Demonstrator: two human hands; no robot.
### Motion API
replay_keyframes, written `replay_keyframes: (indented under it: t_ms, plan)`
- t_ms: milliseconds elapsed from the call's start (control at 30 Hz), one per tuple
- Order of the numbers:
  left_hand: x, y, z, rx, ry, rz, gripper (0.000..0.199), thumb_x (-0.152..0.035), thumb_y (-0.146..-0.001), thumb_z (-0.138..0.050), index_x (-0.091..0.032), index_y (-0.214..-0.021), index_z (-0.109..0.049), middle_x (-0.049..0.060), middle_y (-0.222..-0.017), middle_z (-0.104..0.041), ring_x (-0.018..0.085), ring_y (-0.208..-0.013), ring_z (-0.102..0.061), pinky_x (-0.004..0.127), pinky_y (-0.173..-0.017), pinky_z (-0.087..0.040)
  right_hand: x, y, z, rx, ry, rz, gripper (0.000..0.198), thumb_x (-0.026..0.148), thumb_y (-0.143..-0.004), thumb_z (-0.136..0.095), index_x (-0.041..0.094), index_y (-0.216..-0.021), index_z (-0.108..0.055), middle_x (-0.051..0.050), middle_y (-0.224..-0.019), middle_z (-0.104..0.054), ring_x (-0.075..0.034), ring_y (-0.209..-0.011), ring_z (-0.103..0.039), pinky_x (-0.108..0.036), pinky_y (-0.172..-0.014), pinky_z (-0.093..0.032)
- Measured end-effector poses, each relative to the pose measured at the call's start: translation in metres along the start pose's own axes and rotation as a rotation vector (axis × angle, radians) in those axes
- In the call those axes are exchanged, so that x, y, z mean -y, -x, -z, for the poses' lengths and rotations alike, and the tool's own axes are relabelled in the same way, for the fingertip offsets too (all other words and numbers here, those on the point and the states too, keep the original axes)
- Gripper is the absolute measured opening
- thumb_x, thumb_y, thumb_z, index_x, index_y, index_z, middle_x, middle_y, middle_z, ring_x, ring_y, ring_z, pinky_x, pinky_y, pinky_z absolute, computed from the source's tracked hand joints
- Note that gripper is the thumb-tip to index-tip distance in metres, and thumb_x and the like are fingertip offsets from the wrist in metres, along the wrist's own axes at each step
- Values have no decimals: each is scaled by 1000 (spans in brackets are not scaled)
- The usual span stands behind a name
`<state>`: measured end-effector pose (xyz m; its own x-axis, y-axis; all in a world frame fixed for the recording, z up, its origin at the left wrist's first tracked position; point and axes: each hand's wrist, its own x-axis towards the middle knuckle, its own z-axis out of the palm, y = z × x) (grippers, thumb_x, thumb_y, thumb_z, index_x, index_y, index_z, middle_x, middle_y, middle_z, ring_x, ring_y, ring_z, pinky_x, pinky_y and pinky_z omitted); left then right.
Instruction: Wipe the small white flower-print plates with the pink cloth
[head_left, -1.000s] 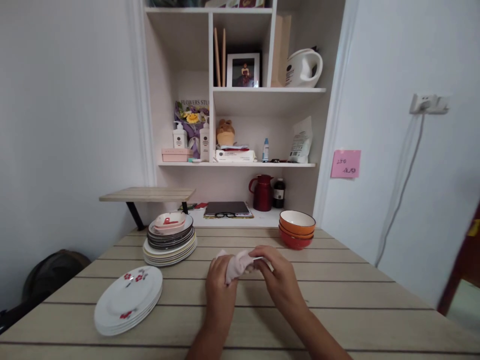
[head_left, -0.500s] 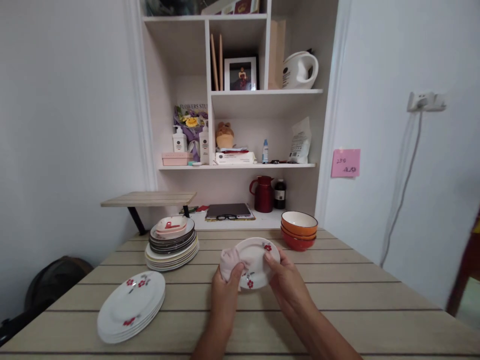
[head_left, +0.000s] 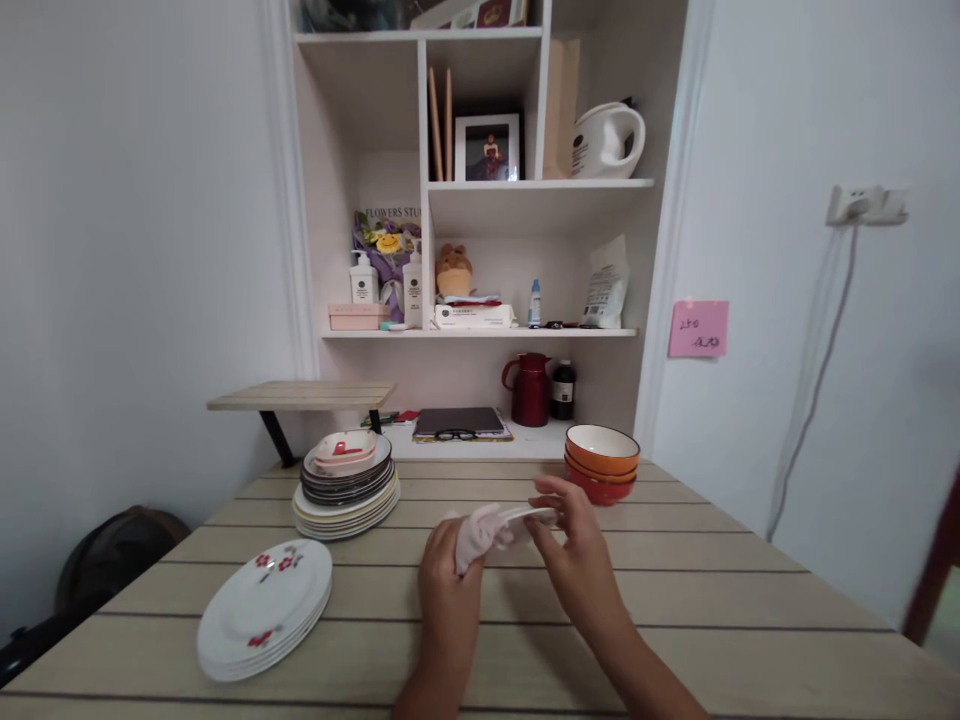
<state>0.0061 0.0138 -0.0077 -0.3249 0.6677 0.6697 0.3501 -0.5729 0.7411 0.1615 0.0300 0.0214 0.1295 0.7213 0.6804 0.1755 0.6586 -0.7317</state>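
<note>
Above the middle of the table, a small white plate (head_left: 523, 514) is tilted so that I see it nearly edge-on. My left hand (head_left: 448, 575) is closed on a pale pink cloth (head_left: 476, 535), which wraps over the plate's left edge. At the plate's right rim, my right hand (head_left: 576, 540) pinches it between thumb and fingers. The cloth and my fingers hide much of the plate. To the left lies a stack of white plates (head_left: 240, 610) with red flowers on the top one.
A taller stack of mixed plates (head_left: 349, 505), topped by small pink-rimmed dishes (head_left: 345, 450), stands at the back left. Orange and red bowls (head_left: 600, 465) are stacked at the back right. Behind the table are a raised wooden shelf (head_left: 300, 397), a laptop (head_left: 459, 421) and a red jug (head_left: 531, 390).
The plate has tipped from showing its flowered face to nearly edge-on. The cloth now covers more of its left side, and my right fingers have lifted over the rim.
</note>
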Motion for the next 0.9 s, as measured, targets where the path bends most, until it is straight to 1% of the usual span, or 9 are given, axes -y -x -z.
replay_keyframes:
  t_ms: [100, 167, 233, 300, 400, 500, 567, 767, 900]
  plan:
    - [7, 1, 3, -15, -100, -184, 21, -16, -77, -61, -21, -95, -71, 9, -94, -73, 27, -93, -65, 41, -86, -50, 5, 0, 1, 129, 176, 238, 24, 15, -85, -52, 25, -102, -65, -7, -105, -63, -23, -97, -59, -37, -85, -46]
    - [9, 1, 5, -16, -131, -238, 24, -12, -76, -59, -21, -94, -71, 9, -94, -73, 28, -94, -65, 43, -88, -50, 7, 1, 1, 212, 228, 285, 21, 13, -85, -51, 25, -92, -67, -6, -97, -65, -23, -94, -59, -36, -83, -45]
    - [7, 2, 4, -4, -121, -232, 23, -12, -74, -59, -21, -93, -71, 8, -92, -73, 28, -92, -65, 42, -87, -50, 6, 1, 0, 229, 220, 262, 18, 13, -84, -54, 25, -90, -67, -5, -93, -67, -23, -92, -59, -34, -81, -45]
    - [3, 2, 2, 12, -70, -138, 19, -17, -75, -62, -21, -91, -70, 8, -90, -73, 26, -88, -66, 39, -82, -51, 5, 1, -1, 223, 161, 188, 13, 17, -85, -56, 24, -90, -66, -4, -91, -67, -22, -89, -60, -33, -79, -45]
    - [-4, 1, -2, 20, 40, 94, 20, -30, -74, -69, -19, -91, -69, 7, -86, -74, 25, -80, -67, 34, -76, -52, 3, 3, -4, 229, 14, -9, 6, 26, -85, -59, 23, -85, -64, -2, -81, -65, -19, -77, -58, -28, -67, -46]
    - [-7, 0, -4, 3, 140, 262, 31, -37, -71, -72, -17, -93, -70, 9, -87, -75, 25, -81, -69, 33, -75, -53, 3, 5, -7, 202, -165, -238, 10, 32, -83, -62, 22, -84, -61, 2, -68, -57, -15, -61, -51, -23, -50, -40]
    - [-7, -1, -6, -4, 193, 328, 35, -39, -68, -74, -16, -94, -71, 9, -89, -76, 26, -83, -70, 32, -76, -53, 3, 6, -9, 152, -280, -341, 15, 35, -79, -67, 22, -84, -60, 4, -65, -55, -13, -56, -48, -21, -45, -37]
    - [-7, -2, -10, 8, 325, 463, 44, -41, -65, -77, -12, -97, -72, 12, -89, -77, 27, -83, -71, 32, -73, -54, 0, 7, -15, -22, -644, -508, 29, 36, -71, -77, 20, -89, -63, 1, -74, -68, -12, -59, -56, -22, -53, -45]
    - [-6, -2, -11, 57, 428, 540, 49, -45, -65, -78, -9, -98, -73, 14, -92, -77, 28, -85, -72, 32, -72, -55, -3, 5, -19, -65, -862, -621, 41, 32, -63, -84, 20, -97, -65, -3, -85, -74, -16, -65, -65, -27, -61, -53]
